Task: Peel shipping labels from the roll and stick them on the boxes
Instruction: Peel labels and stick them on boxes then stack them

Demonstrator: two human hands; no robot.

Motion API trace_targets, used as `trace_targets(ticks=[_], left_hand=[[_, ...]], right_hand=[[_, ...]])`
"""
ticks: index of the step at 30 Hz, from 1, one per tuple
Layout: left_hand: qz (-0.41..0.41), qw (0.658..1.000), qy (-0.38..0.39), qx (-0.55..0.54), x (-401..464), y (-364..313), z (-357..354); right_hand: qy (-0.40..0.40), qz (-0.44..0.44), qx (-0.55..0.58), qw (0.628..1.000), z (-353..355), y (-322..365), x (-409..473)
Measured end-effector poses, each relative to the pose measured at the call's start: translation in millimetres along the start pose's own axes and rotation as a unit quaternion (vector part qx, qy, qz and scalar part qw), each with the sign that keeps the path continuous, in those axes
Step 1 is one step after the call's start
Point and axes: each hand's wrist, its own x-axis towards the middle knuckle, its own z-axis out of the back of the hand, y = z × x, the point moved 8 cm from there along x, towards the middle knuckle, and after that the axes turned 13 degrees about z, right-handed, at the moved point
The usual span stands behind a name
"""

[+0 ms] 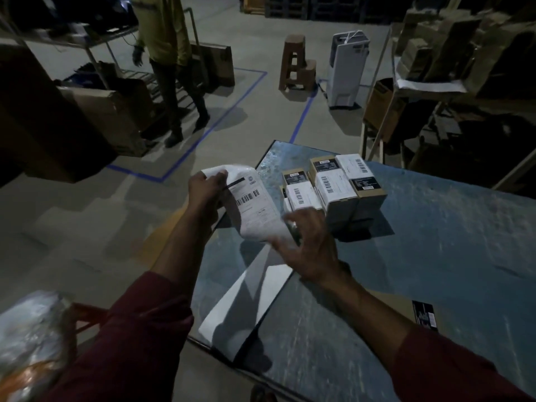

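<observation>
Label [252,207]: curled white paper, barcoded

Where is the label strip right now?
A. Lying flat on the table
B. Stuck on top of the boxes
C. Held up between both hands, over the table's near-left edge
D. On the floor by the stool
C: the left hand pinches the label strip's top end and the right hand holds its lower end, beside the boxes.

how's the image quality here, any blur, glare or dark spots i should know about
Head view: dim overall, shelves at the edges nearly black; the right hand is motion-blurred while the left hand and label sheet read sharper; pale sheen on the metal table; wide-angle bending curves the floor tape.
</observation>
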Motion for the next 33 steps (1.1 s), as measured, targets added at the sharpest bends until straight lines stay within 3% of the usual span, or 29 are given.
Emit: trace_targets(ticks=[3, 5, 8, 10, 12, 13, 16, 18, 20, 26, 30, 33], left_hand=[[0.015, 0.999, 0.034, 0.017, 3.3, -3.5, -9.5], [0.020, 0.999, 0.038, 0.027, 6.7, -4.7, -15.1], [0.014, 0.998, 0.009, 0.056, 12.6, -4.4, -19.2], [-0.002, 0.983, -0.062, 0.171, 15.9, 0.5, -12.2], [-0.096, 0.929, -0.168, 0.314, 2.6, -7.3, -1.3], [-0.191, 0.910, -0.172, 0.327, -12.4, -15.7, -5.1], [-0.441, 0.835, -0.009, 0.328, -74.9, -20.3, -37.0], [-0.474, 0.782, 0.083, 0.396, -101.8, -2.4, -51.8], [-0.461, 0.764, 0.113, 0.437, -104.3, 14.1, -52.0], [-0.418, 0.774, 0.131, 0.457, -95.6, 31.0, -48.7], [-0.310, 0.867, 0.099, 0.377, -81.7, 41.3, -36.5], [-0.300, 0.879, 0.077, 0.363, -81.9, 49.6, -34.4]], right_hand=[[0.152, -0.156, 0.110, 0.970, -21.0, -31.6, 8.1], [0.197, -0.170, 0.202, 0.944, -32.5, -36.6, 1.2], [0.134, -0.190, 0.243, 0.942, -34.6, -44.0, -10.5], [0.077, -0.227, 0.287, 0.928, -34.4, -49.7, -17.0], [0.052, -0.241, 0.312, 0.917, -34.2, -52.4, -18.1], [0.048, -0.244, 0.319, 0.915, -33.7, -53.6, -17.8], [0.041, -0.244, 0.327, 0.912, -32.7, -56.2, -17.0], [0.041, -0.243, 0.330, 0.911, -31.2, -56.3, -14.2], [0.050, -0.229, 0.330, 0.914, -27.6, -51.4, -8.3], [0.092, -0.170, 0.280, 0.940, -29.9, -44.6, -0.3], [0.101, -0.163, 0.273, 0.943, -34.2, -41.1, 0.8], [0.117, -0.159, 0.256, 0.946, -36.5, -36.7, 0.3]])
